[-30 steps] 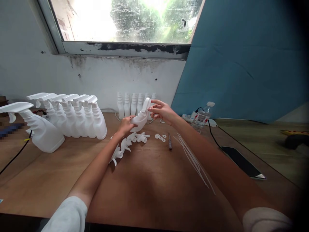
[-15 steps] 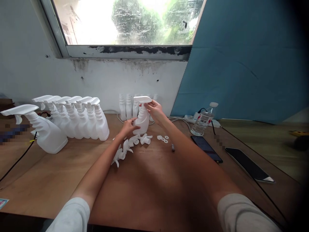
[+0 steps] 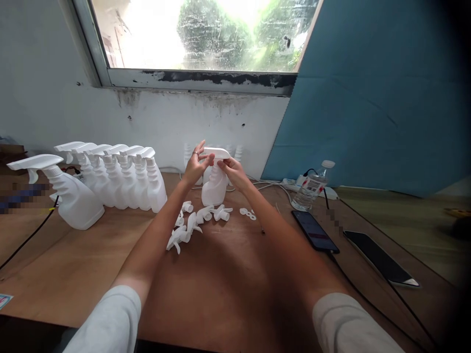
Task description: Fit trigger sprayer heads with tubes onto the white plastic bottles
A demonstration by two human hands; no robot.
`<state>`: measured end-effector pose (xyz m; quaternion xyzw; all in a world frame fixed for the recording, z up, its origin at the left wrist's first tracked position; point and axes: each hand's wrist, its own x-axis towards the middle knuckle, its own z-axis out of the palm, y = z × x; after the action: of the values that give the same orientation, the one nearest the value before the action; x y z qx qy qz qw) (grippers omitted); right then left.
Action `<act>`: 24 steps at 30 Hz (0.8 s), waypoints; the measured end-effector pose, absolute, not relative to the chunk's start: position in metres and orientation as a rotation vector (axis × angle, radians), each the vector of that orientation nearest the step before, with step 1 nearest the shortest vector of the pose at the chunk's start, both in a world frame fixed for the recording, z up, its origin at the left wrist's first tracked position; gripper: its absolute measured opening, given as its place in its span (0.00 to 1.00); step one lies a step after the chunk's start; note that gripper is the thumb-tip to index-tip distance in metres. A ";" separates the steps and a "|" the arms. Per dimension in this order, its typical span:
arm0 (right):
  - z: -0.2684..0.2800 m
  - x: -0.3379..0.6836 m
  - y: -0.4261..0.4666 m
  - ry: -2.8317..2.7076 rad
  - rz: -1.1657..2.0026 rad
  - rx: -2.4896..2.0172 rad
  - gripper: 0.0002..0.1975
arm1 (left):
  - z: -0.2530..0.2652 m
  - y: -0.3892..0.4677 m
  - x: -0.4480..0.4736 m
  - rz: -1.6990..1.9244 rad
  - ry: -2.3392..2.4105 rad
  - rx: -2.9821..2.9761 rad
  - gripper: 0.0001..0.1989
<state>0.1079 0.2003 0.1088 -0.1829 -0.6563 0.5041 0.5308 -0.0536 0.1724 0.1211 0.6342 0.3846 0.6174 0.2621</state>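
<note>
The white spray bottle point(image 3: 214, 189) is upright between the two hands, near the back of the counter point(image 3: 221, 279), with its long side going up and down. Its spray head point(image 3: 217, 153) lies across the top, with the nose pointing to nine o'clock. From the bottle, the right hand point(image 3: 235, 172) is at three o'clock, and its fingers are pinching the neck just under the head. The left hand point(image 3: 196, 165) is at ten o'clock, by the nose end; it is small and partly hidden, so I cannot tell if those fingers grip the head or only touch it. Both hands are equally close. Loose spray heads point(image 3: 193, 224) lie near at seven o'clock, and little white rings point(image 3: 243, 211) at four. Farther off, a row of white bottles point(image 3: 125, 181) stands at nine, and a clear bottle point(image 3: 308, 189) leans at three.
</note>
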 end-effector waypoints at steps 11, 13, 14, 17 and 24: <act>0.090 0.099 0.197 -1.429 1.125 -0.551 0.25 | 0.146 0.176 -0.042 1.705 1.001 1.828 0.14; 0.086 0.096 0.196 -1.363 0.974 -0.716 0.24 | 0.145 0.173 -0.043 1.719 1.033 1.836 0.14; 0.085 0.094 0.196 -1.322 0.894 -0.778 0.25 | 0.145 0.172 -0.044 1.724 1.048 1.834 0.14; 0.085 0.089 0.199 -1.343 0.853 -0.721 0.28 | 0.144 0.174 -0.045 1.723 1.063 1.806 0.13; 0.103 0.106 0.183 -1.556 0.753 -0.532 0.18 | 0.158 0.162 -0.041 1.654 0.832 1.722 0.13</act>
<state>0.1059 0.1830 0.1034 -0.2310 -0.6764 0.3271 0.6182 -0.0408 0.1619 0.1580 0.6492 0.3138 0.6236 0.3020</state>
